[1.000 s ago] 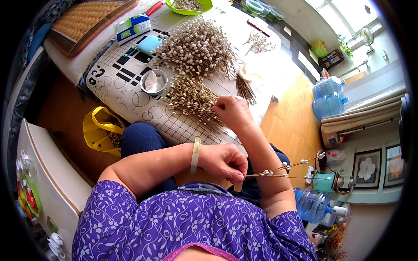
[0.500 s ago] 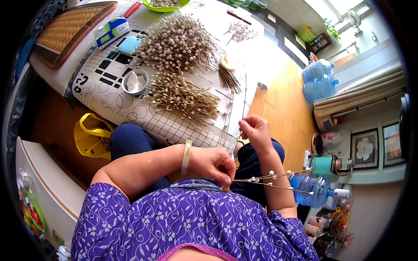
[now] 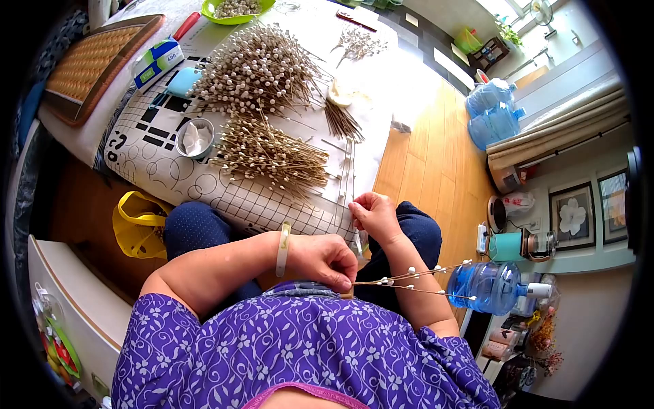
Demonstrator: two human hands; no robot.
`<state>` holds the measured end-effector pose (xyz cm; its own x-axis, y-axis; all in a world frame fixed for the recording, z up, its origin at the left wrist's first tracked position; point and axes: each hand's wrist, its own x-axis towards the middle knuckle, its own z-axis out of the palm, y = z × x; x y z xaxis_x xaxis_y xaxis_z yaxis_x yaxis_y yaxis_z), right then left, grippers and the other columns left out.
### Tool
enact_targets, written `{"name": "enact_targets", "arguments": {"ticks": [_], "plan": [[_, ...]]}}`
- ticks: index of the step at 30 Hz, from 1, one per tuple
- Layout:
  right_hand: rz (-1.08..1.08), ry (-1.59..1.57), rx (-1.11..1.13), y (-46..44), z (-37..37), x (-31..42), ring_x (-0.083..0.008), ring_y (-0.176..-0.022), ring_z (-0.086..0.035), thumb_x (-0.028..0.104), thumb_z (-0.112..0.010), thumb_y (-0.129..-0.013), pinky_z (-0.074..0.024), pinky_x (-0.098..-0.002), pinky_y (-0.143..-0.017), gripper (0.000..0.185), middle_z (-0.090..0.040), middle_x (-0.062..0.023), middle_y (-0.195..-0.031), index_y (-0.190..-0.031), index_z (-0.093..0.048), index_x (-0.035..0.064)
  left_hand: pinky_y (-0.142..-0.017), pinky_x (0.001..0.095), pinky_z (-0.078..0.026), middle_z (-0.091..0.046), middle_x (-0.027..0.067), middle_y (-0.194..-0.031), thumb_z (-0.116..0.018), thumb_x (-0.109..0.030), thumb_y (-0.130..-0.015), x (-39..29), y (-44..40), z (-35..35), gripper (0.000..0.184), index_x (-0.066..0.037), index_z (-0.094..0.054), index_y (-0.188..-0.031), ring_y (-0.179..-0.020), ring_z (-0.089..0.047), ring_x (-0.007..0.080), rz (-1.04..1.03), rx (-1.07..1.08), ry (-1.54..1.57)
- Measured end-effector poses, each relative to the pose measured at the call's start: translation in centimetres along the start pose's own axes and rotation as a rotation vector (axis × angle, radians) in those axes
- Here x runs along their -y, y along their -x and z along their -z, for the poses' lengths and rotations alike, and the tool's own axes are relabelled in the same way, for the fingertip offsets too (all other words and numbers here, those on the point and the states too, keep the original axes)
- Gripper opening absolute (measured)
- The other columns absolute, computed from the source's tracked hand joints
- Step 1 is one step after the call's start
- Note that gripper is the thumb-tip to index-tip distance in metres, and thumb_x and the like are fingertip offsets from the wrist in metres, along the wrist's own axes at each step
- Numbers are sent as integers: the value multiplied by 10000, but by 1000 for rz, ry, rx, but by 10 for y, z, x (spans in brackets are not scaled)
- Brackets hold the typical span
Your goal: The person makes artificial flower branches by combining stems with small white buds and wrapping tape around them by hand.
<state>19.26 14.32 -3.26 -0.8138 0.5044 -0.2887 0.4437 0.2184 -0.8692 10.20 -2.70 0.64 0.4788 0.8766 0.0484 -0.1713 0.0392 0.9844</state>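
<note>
My left hand (image 3: pixel 323 262), with a pale bangle on its wrist, pinches thin brown stems (image 3: pixel 426 291) close to my lap. The stems stretch rightward, and small white buds dot them. Over the table's near right edge, my right hand (image 3: pixel 376 217) has thumb and fingertips pressed together; what they hold, if anything, is too small to make out. On the table beyond lies a large bundle of white-beaded stems (image 3: pixel 255 71). Nearer me is a bundle of bud-tipped stems (image 3: pixel 276 155). A few single stems (image 3: pixel 346 174) lie close to my right hand.
A small tub (image 3: pixel 182 144) with white tissue stands on the patterned tablecloth (image 3: pixel 184 176). Behind it are a blue-green packet (image 3: pixel 159 63) and a green bowl (image 3: pixel 221 19). A yellow bag (image 3: pixel 129 238) is left of my knee; a blue water bottle (image 3: pixel 487 288) stands at right.
My right hand has come down and left, closer to my left hand. The left hand keeps its pinch on the stems. The whole view has shifted slightly.
</note>
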Motion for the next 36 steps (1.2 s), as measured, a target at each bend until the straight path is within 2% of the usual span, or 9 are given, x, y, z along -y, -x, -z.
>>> {"name": "enact_targets", "arguments": {"ticks": [8,11,13,20,23,25,29,31,36], "plan": [[32,39,-12,-4,-3,0,-89,-453,-550,142,-615,-797,-432,-227,-424,192,-588,-67,-564,-743,-591,-41,-602,237,-456,-628,37,-716,-618,-175,-819,-2,2,0,184,8,-612,-830,-649,-557,79,-35,-5,21],[23,155,-46,-1,-6,12,-152,-498,-580,260,-636,-777,-466,-280,-495,303,-597,-105,-584,-713,-602,-34,-610,238,-460,-632,41,-722,-618,-173,-818,-3,2,0,181,8,-612,-831,-656,-565,83,-19,0,10],[178,567,-114,5,-6,27,-237,-588,-606,364,-654,-729,-480,-332,-595,392,-607,-151,-627,-680,-613,-23,-614,239,-462,-633,41,-725,-618,-172,-817,-3,1,0,181,8,-613,-832,-660,-568,85,-9,5,10],[207,727,-81,-1,-11,24,-238,-597,-611,376,-679,-692,-482,-340,-586,398,-611,-150,-634,-703,-627,-18,-620,238,-464,-635,39,-734,-615,-164,-816,-4,3,1,176,11,-615,-838,-669,-570,86,-5,9,22],[98,533,-36,0,-8,27,-239,-591,-615,258,-646,-720,-486,-321,-583,296,-612,-157,-620,-660,-609,-30,-615,239,-463,-635,41,-734,-618,-154,-811,-8,4,1,166,10,-617,-834,-668,-570,89,9,-2,-11],[-161,246,43,2,-8,34,-161,-536,-603,162,-621,-739,-484,-267,-528,219,-603,-120,-575,-679,-594,-46,-613,240,-462,-634,44,-733,-620,-147,-807,-9,5,3,155,7,-620,-830,-667,-569,90,23,-14,-47],[-83,101,32,1,-3,16,-91,-490,-556,121,-599,-783,-456,-216,-481,163,-580,-60,-567,-715,-581,-26,-613,250,-461,-623,50,-725,-632,-109,-786,-7,8,6,111,-1,-627,-810,-661,-568,109,11,-101,-126],[36,-460,73,6,5,20,-78,-465,-517,134,-591,-821,-423,-200,-451,150,-564,-29,-582,-741,-569,10,-622,253,-460,-619,51,-732,-637,-91,-778,-9,13,10,93,-1,-627,-802,-670,-566,116,-3,-145,-146],[195,-855,9,2,24,41,-12,-490,-408,73,-605,-823,-301,-153,-429,66,-552,32,-662,-769,-568,67,-716,262,-461,-587,69,-872,-640,-5,-763,-17,23,37,36,13,-626,-791,-775,-559,143,-246,-548,-214]]}}
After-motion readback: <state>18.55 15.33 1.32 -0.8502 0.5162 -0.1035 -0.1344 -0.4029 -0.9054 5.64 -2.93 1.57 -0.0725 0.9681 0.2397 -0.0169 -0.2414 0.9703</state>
